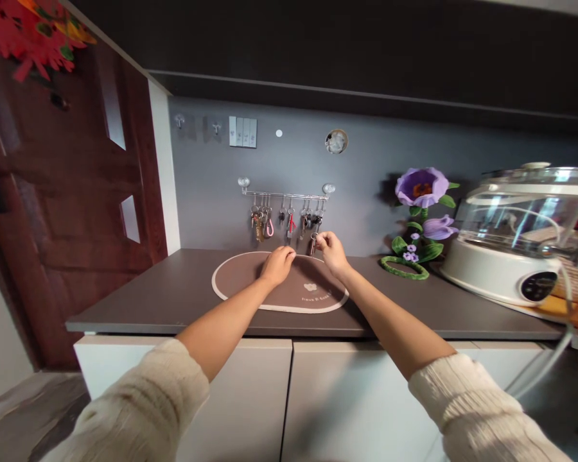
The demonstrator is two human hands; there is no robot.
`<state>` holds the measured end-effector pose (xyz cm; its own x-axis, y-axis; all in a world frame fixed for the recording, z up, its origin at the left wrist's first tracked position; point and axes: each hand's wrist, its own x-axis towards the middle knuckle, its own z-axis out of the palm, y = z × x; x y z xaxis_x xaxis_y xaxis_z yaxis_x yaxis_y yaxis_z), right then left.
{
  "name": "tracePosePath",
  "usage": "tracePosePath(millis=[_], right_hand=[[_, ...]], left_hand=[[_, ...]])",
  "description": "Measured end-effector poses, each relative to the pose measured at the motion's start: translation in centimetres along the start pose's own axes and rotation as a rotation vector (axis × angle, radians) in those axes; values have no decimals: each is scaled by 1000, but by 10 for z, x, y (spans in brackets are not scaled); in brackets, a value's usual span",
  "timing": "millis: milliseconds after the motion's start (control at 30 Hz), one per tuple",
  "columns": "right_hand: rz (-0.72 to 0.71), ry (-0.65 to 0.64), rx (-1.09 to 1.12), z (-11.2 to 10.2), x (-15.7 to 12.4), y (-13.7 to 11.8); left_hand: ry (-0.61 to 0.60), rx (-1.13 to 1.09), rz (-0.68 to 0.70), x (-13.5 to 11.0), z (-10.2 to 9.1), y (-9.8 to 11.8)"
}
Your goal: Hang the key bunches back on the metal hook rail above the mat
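My right hand (333, 253) is closed in a pinch on a small bunch of keys (313, 244), which hangs from the fingertips below the right end of the hook rail (284, 195). Above the brown oval mat (241, 276) is my left hand (278, 264), its fingers pressed together; whatever they may hold is hidden. Several other key bunches dangle from the rail, among them one with a pink loop (268, 228) and one with a red tag (291, 223).
On the dark counter (149, 289), a purple flower ornament (421, 189) stands to the right, beside a white appliance with a clear top (501, 266). A dark cabinet (341, 51) overhangs the counter. At the left is a red-brown door (77, 256).
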<state>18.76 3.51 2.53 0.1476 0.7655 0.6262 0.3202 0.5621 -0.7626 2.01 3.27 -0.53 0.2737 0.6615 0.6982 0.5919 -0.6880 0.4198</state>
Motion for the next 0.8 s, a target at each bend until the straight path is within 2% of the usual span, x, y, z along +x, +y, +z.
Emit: tracePosePath(millis=[233,433,800], right_hand=[[97,156,-23,-20,48,-9],[150,218,-92,-31,85,-12],[305,207,-181,-21,109,-23]], left_hand=[[-3,8,4,0,2,-1],[1,5,-15,0,1,0],[27,-45,-39,1,3,-5]])
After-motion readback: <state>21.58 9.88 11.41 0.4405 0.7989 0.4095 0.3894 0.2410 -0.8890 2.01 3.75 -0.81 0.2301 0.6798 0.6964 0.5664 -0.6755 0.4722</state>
